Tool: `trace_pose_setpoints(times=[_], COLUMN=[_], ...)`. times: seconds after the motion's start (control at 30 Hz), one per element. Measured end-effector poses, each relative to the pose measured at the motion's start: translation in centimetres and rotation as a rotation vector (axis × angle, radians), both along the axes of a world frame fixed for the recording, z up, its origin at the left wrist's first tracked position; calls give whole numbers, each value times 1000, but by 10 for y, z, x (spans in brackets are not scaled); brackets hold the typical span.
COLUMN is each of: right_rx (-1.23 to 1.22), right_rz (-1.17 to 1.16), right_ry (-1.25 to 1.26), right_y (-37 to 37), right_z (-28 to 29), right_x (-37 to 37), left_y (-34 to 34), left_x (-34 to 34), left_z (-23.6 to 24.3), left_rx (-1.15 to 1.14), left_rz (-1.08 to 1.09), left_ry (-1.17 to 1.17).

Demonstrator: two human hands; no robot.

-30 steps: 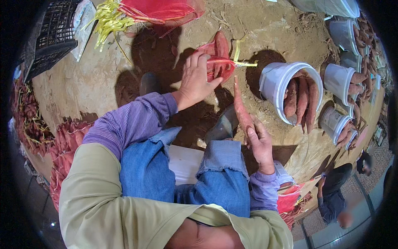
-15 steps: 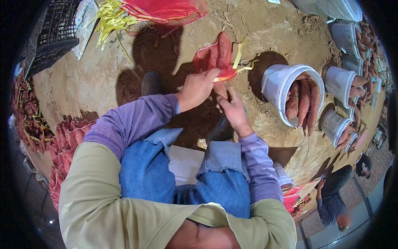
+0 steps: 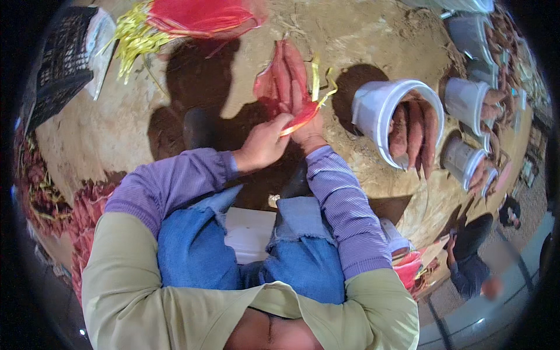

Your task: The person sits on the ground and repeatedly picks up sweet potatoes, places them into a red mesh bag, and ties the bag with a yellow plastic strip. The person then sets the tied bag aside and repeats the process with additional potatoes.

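Note:
My left hand (image 3: 262, 144) is closed on the yellow-edged mouth of a red mesh bag (image 3: 266, 87), its thumb pressing on the rim. Inside the bag lie long reddish sweet potatoes (image 3: 291, 76), side by side with their tips pointing away from me. My right hand (image 3: 309, 133) reaches into the bag's mouth, and its fingers are hidden there. A yellow drawstring (image 3: 328, 87) stands out from the bag's right side. To the right, a white bucket (image 3: 368, 114) tilts toward me with several sweet potatoes (image 3: 414, 131) in it.
Flat red mesh bags (image 3: 198, 16) with yellow ties (image 3: 137, 44) lie at the far left, near a black crate (image 3: 61, 73). Filled red bags (image 3: 90, 213) line the left side. More buckets (image 3: 464, 102) stand at the right. Another person (image 3: 469, 268) is at the lower right.
My right hand has moved forward and up into the bag's mouth with the sweet potato it held; that sweet potato's near end no longer shows outside. The whole view has shifted slightly.

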State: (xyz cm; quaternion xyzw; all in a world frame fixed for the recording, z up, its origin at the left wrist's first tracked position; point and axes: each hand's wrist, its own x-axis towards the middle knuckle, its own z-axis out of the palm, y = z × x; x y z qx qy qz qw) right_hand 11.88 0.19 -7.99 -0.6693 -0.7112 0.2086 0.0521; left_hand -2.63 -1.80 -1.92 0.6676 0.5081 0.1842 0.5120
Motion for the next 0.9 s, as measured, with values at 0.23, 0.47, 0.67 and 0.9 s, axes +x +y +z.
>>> trace_pose_setpoints(times=[0.23,0.47,0.67,0.9], right_rx=[435,211,324,101], right_rz=[-143,-444,-638,-866], right_ry=[1,-711,-146,802], right_y=[-35,-9,-28,-93], right_z=[138,194,200,217], right_x=[45,177,200,122], left_y=[8,10,18,33], left_x=[-10,-10,-10,-1], left_z=[2,-2,0,40], left_rx=[62,9,53,238], left_rz=[137,162,195,68], left_ry=[-32,-7,-31,52])
